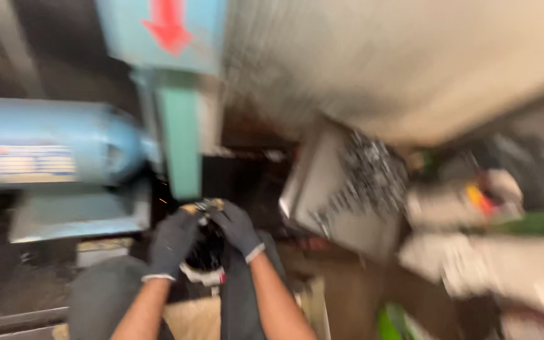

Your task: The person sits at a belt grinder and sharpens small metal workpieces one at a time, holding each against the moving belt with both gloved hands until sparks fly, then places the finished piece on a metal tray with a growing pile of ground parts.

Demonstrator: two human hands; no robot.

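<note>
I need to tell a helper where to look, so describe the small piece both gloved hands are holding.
Start at the big light-blue motor housing on the left and follow it right to the green upright guard. Just below its lower end, the left hand and right hand, both in dark grey gloves, pinch a small dark, yellowish-edged piece. It is blurred, but it alone sits between the fingertips.

Head view, steeply down, close
</note>
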